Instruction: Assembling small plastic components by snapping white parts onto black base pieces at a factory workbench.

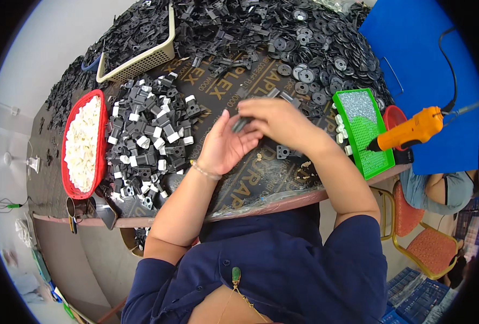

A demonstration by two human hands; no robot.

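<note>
Over the middle of the table my left hand [223, 146] is turned palm up, its fingers loosely spread and touching or nearly touching the other hand's fingertips. My right hand [285, 121] reaches over from the right with bent fingers closed on a small black plastic part [241, 125]. The fingers hide much of that part, so its full shape does not show. To the left lies a heap of black plastic brackets with white pieces on them [152, 127]. Just right of my hands, a single black bracket [284, 152] rests on the tabletop.
A red basket [103, 135] holds small white pieces. Black parts and discs [304, 75] pile up behind, beside a cream basket [142, 67]. At right are a green tray [382, 127] of small metal pieces, an orange power screwdriver [412, 129] and a blue panel [412, 54]. A person sits beyond.
</note>
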